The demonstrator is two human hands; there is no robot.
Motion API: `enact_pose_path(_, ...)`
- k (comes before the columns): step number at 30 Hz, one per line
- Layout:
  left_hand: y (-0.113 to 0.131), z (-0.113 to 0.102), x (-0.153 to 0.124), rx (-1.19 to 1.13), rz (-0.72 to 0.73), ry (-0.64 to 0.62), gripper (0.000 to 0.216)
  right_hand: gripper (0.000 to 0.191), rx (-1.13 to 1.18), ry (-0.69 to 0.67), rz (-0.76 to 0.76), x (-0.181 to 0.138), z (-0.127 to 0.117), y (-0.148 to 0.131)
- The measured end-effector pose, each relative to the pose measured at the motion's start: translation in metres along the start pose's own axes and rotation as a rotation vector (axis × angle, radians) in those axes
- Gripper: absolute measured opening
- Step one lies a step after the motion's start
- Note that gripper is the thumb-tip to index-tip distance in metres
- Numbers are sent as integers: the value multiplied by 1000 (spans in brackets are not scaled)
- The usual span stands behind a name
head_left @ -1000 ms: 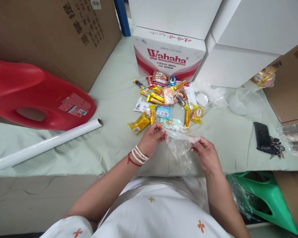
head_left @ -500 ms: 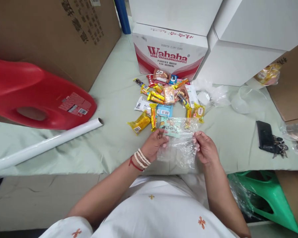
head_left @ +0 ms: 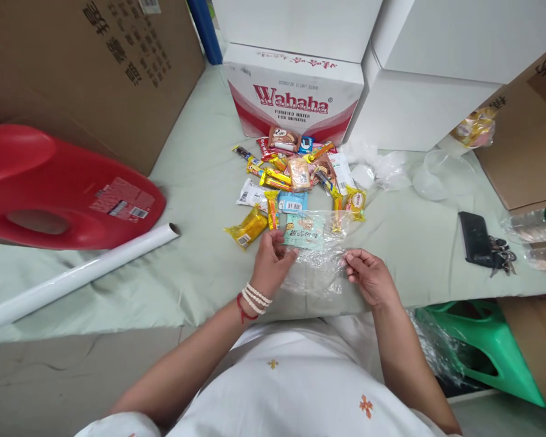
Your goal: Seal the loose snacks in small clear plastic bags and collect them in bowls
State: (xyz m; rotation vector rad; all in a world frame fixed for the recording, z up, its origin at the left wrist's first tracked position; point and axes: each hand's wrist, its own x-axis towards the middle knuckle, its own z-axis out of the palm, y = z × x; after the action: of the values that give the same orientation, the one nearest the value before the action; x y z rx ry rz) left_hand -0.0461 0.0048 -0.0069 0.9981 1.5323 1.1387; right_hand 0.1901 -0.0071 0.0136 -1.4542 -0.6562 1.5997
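A clear plastic bag [head_left: 321,261] is stretched between my two hands above the pale green cloth [head_left: 195,267]. My left hand [head_left: 269,262], with bead bracelets at the wrist, pinches the bag's left edge. Its right edge is pinched by my right hand [head_left: 366,276]. Through the bag's top shows a light green snack packet [head_left: 304,230], which lies at the near end of a pile of several wrapped snacks [head_left: 295,179].
A red plastic jug [head_left: 59,188] and a white roll [head_left: 73,276] lie at the left. A Wahaha carton [head_left: 293,97], white boxes and brown cartons stand behind. Crumpled clear bags [head_left: 418,173], a black phone with keys [head_left: 475,240] and a green object [head_left: 477,346] are on the right.
The bag, first bunched between my hands, has been spread open flat. My hands have shifted slightly while the view moved a little to the right.
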Motion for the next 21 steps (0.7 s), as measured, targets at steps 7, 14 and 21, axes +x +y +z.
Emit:
enact_pose_path(7,6,-7,-35,425,841,-80,12,44,13,61,-23,2,7,1)
enact_pose_path(14,-8,37,-51,821,1028,-425,24,44,46,88,-33,4,11,5)
enact_pose_path(21,-18,49,-54,934,1043,-388,27,43,70,101,-48,6,7,7)
